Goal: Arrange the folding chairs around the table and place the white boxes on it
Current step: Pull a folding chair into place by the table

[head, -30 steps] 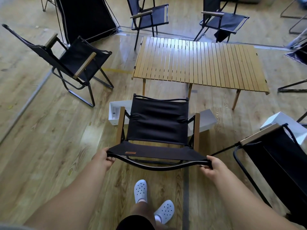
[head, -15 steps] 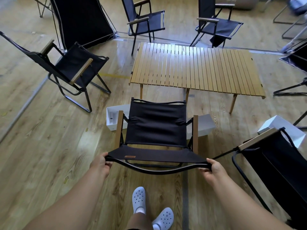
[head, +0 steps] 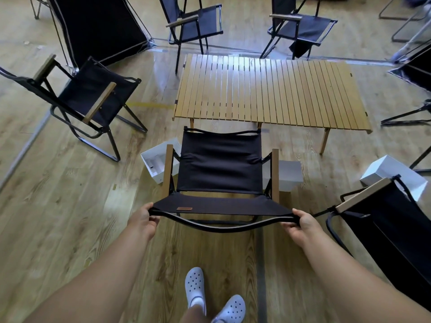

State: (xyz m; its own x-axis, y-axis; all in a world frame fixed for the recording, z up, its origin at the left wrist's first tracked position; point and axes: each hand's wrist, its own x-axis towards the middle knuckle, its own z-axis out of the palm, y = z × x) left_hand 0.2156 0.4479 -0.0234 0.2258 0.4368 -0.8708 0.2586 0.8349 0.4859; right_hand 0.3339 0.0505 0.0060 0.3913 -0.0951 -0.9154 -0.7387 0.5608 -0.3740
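Observation:
A black fabric folding chair (head: pixel 220 166) with wooden armrests stands in front of me, facing the slatted wooden table (head: pixel 268 92). My left hand (head: pixel 142 221) grips the left end of its top back bar. My right hand (head: pixel 303 226) grips the right end. Three white boxes lie on the floor: an open one (head: pixel 155 163) at the chair's left, one (head: pixel 288 174) partly hidden behind its right armrest, one (head: pixel 391 176) at the far right.
More black folding chairs stand around: one at the left (head: pixel 91 101), two beyond the table (head: pixel 196 22) (head: pixel 300 26), one close at my right (head: pixel 391 227). A large folded black frame (head: pixel 98 26) leans at the back left. The floor is wood.
The chair and I have moved forward toward the table; its front edge now reaches the table's near side. Both hands keep their hold on the back bar.

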